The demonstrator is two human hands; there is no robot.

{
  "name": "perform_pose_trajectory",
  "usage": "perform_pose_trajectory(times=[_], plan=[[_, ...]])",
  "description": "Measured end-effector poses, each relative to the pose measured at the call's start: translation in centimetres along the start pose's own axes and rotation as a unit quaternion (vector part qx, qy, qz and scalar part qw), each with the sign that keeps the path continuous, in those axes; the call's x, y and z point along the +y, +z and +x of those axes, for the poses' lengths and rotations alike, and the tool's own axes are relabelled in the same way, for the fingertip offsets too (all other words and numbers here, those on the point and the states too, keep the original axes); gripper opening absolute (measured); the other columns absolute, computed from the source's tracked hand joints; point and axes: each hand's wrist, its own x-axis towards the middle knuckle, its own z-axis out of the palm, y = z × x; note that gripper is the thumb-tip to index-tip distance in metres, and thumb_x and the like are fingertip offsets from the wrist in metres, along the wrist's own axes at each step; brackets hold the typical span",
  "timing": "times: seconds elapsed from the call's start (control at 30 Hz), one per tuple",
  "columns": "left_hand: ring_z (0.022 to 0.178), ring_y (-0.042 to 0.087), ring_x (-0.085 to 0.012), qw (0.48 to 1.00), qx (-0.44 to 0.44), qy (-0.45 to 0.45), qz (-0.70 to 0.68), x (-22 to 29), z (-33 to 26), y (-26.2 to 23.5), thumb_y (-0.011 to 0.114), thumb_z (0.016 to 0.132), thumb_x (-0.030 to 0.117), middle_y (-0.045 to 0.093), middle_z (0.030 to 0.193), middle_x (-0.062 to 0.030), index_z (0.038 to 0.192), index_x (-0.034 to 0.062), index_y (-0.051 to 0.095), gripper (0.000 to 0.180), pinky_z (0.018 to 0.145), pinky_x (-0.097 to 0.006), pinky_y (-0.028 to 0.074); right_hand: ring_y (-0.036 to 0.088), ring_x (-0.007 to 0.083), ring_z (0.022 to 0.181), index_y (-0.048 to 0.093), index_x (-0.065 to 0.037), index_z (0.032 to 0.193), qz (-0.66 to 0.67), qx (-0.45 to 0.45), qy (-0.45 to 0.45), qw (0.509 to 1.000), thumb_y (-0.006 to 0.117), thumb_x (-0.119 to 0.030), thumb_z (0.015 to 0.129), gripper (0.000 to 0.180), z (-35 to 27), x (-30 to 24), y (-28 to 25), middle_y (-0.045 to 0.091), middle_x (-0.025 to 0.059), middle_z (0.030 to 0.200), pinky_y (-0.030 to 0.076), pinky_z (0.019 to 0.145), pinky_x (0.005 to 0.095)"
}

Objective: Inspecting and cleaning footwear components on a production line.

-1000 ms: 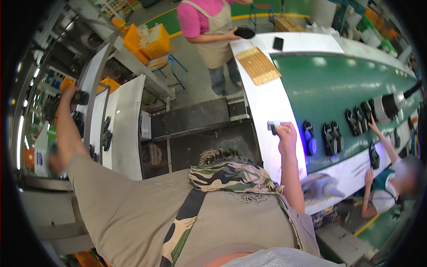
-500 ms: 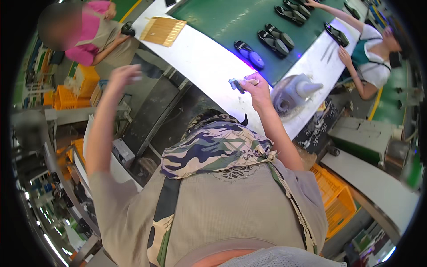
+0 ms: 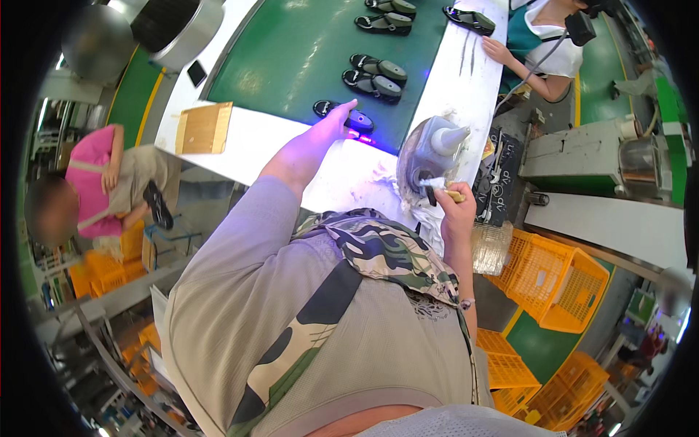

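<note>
At the near end of the green belt, my left hand point(image 3: 336, 125) reaches over a black shoe point(image 3: 362, 122) with a grey sole. Its fingers look stretched out across the shoe's middle; whether they press on it I cannot tell. My right hand point(image 3: 459, 209) is closed round the wooden handle of a small brush point(image 3: 454, 196). The brush's pale head is by the small dark opening of a grey glue pot point(image 3: 439, 154), which has a whitish cone-shaped spout and stands on the white table edge.
Several more black shoes point(image 3: 373, 84) lie along the green belt point(image 3: 291, 65). A brown board point(image 3: 204, 129) and a phone point(image 3: 196, 73) rest on the white ledge at left. One co-worker's hand point(image 3: 498, 51) is near a shoe at far right. Orange crates point(image 3: 557, 280) stand at lower right.
My left hand has swung from the left over to the shoe on the belt. My right hand has brought the brush right and down to the glue pot. The view has turned.
</note>
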Motion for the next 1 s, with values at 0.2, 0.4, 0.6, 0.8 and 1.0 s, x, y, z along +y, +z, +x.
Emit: perform_pose_trajectory(times=[0.2,0.4,0.6,0.8,1.0], plan=[[0.102,0.063,-0.0329,0.984,0.171,0.053,0.006,4.8,7.9,-3.6,0.073,0.073,0.019,0.065,0.111,-0.0120,0.112,0.0081,0.063,0.042,0.089,-0.059,0.049,0.051,0.0053,0.074,0.054,-0.007,0.087,0.026,0.019,-0.009,0.999,0.074,0.004,0.082,0.023,0.4,-0.7,2.0,0.056,-0.0023,0.086,0.043,0.068,0.0206],[0.104,0.064,-0.0346,0.996,0.032,0.041,-0.071,3.4,6.3,-8.1,0.064,0.077,0.008,0.065,0.110,-0.0162,0.118,0.0054,0.059,0.042,0.095,-0.057,0.048,0.051,0.0062,0.078,0.054,-0.007,0.087,-0.006,-0.011,-0.011,1.000,0.073,0.002,0.084,0.021,1.9,-1.1,4.2,0.056,-0.0010,0.086,0.044,0.072,0.0222],[0.110,0.064,-0.0327,0.885,-0.364,0.257,-0.134,1.9,-5.5,-8.3,0.067,0.079,0.006,0.063,0.122,-0.0174,0.131,-0.0008,0.050,0.055,0.103,-0.048,0.048,0.055,0.0084,0.071,0.055,-0.006,0.090,-0.025,-0.004,-0.024,0.999,0.074,-0.003,0.084,0.020,4.4,-1.5,7.0,0.058,0.0003,0.084,0.046,0.064,0.0225],[0.110,0.063,-0.0259,0.881,-0.245,0.404,0.024,0.5,-16.6,-7.5,0.082,0.074,0.014,0.065,0.116,-0.0094,0.122,0.0027,0.055,0.056,0.100,-0.039,0.049,0.057,0.0108,0.066,0.056,-0.003,0.090,-0.021,-0.097,-0.030,0.995,0.075,-0.002,0.082,0.021,9.4,-1.8,12.7,0.059,0.0024,0.080,0.049,0.059,0.0261],[0.104,0.067,-0.0345,0.414,0.087,0.785,0.453,0.6,-25.3,-8.4,0.082,0.066,0.005,0.066,0.114,-0.0182,0.109,0.0047,0.059,0.049,0.091,-0.039,0.055,0.059,0.0111,0.068,0.057,-0.002,0.090,-0.013,-0.210,-0.038,0.977,0.076,0.003,0.078,0.022,12.3,-1.8,20.0,0.059,0.0019,0.078,0.050,0.059,0.0268]])
